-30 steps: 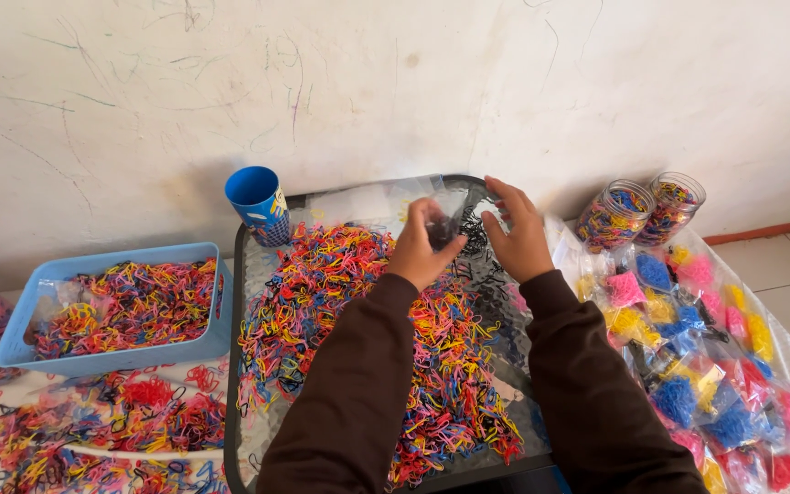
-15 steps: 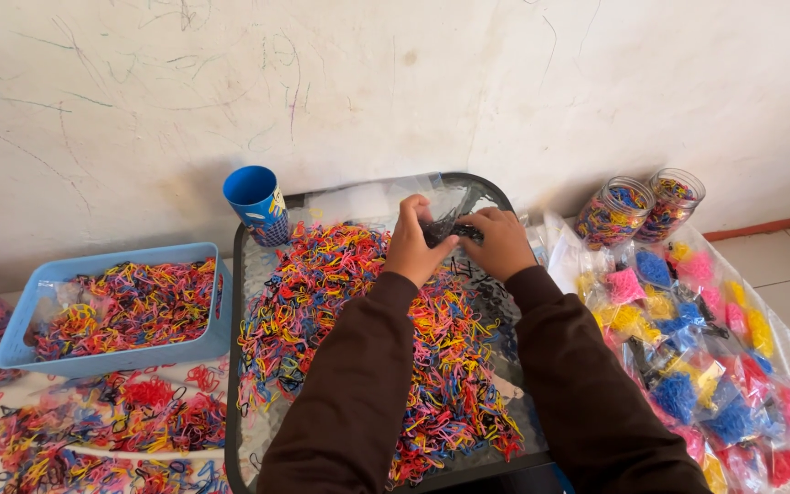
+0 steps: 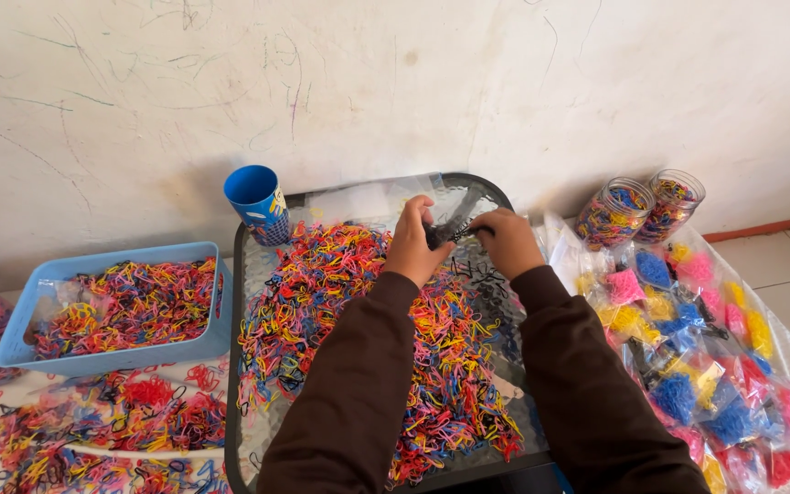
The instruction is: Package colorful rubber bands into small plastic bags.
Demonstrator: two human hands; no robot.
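Observation:
My left hand (image 3: pixel 415 242) and my right hand (image 3: pixel 507 241) meet above the far part of a dark tray (image 3: pixel 240 366). Between them they pinch a small bunch of black elastic bands (image 3: pixel 450 233). Under my hands the tray is covered with a heap of mixed coloured elastic bands (image 3: pixel 358 329), and a patch of black bands (image 3: pixel 491 293) lies just beneath my right wrist. Both arms wear dark brown sleeves.
A blue cup (image 3: pixel 258 203) stands at the tray's far left corner. A blue basket (image 3: pixel 112 306) of mixed bands sits to the left, with loose bands below it. To the right lie small bags of sorted bands (image 3: pixel 688 366) and two clear jars (image 3: pixel 637 209).
My hands have drawn back from the tray's far edge toward me and come closer together, still holding the black bands between them.

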